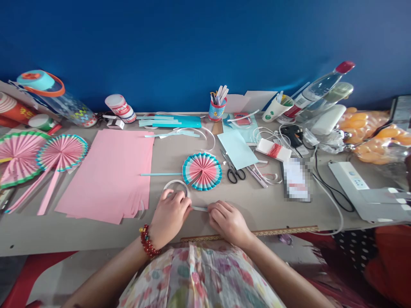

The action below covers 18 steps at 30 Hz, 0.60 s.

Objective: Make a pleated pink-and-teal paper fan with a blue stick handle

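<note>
My left hand (171, 212), with a red beaded bracelet at its wrist, is closed round the near side of a roll of tape (176, 182). A pale strip of tape runs from it to my right hand (226, 217), whose curled fingers pinch the far end. Just beyond my hands lies a round pleated paper fan (202, 171), pink in the middle with a teal and white rim. A thin blue paper strip (160, 174) sticks out from its left side. Black-handled scissors (236, 174) rest to the fan's right, partly under a light blue paper sheet (238, 149).
Pink paper sheets (107, 171) and finished-looking fans (62, 152) lie on the left. A pen cup (217, 108), a tilted bottle (316, 92) and a drink tumbler (61, 98) line the blue wall. A phone (297, 179), cables and a power strip (356, 184) occupy the right.
</note>
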Motion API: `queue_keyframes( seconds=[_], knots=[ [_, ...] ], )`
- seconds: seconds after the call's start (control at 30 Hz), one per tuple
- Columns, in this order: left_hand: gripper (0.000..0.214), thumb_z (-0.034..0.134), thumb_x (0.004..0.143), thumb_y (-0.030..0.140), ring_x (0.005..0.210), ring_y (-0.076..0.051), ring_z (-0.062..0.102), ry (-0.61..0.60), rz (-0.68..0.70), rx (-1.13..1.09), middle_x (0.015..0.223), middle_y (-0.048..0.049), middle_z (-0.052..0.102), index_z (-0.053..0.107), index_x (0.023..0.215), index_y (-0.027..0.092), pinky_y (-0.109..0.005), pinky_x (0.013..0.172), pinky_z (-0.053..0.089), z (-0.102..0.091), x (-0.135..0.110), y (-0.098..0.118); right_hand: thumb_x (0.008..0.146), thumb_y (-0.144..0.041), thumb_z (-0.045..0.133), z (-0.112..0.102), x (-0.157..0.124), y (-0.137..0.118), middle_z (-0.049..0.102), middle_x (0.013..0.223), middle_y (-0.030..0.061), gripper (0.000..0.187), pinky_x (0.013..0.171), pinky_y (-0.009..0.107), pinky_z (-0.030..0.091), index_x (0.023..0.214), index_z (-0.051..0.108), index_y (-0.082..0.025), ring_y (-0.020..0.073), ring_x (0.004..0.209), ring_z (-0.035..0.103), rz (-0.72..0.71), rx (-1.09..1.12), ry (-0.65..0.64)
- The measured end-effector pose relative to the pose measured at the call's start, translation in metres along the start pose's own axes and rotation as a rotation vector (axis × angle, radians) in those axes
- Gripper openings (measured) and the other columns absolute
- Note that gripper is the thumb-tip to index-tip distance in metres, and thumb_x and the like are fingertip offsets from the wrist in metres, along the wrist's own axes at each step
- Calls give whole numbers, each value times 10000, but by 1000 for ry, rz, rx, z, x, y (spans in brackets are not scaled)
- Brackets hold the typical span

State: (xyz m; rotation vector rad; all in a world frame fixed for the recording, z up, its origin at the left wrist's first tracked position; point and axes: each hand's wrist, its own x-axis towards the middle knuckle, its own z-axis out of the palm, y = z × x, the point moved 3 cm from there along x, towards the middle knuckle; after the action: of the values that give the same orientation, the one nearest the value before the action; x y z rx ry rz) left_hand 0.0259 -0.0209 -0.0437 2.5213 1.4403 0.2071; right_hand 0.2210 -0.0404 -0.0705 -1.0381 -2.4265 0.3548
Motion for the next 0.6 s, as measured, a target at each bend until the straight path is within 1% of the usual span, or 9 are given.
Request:
queue_keyframes(
  seconds=[0.1, 0.23, 0.4, 0.6],
  knots=[
    [154, 509, 971, 249, 781, -204, 595, -28, -1, 29, 839, -24, 596, 610, 864, 207, -426, 900, 401, -1, 1, 1, 914, -87, 473, 0, 3, 0, 675, 903, 55, 148, 687, 302, 476, 847, 525, -208, 170, 766, 594, 55, 14, -18],
    [166, 499, 972, 237, 758, -201, 592, -50, 0, 50, 846, -29, 600, 614, 858, 199, -432, 907, 396, -3, 1, 1, 891, -68, 471, -2, 4, -3, 664, 890, 59, 148, 737, 316, 485, 856, 516, -204, 182, 795, 606, 118, 23, -46],
    [119, 522, 955, 214, 780, -206, 599, -53, 9, 23, 861, -29, 606, 622, 891, 202, -438, 925, 395, -3, 0, 1, 897, -80, 468, -5, 2, -6, 673, 891, 61, 141, 757, 336, 480, 902, 530, -206, 197, 811, 615, 144, 5, -54],
    [125, 514, 961, 203, 822, -209, 621, -51, 23, 2, 857, -26, 616, 633, 925, 211, -457, 963, 398, -2, -2, 0, 849, -47, 472, -8, 3, -10, 679, 883, 58, 184, 733, 330, 481, 907, 523, -214, 200, 780, 623, 172, -7, -36]
  ],
)
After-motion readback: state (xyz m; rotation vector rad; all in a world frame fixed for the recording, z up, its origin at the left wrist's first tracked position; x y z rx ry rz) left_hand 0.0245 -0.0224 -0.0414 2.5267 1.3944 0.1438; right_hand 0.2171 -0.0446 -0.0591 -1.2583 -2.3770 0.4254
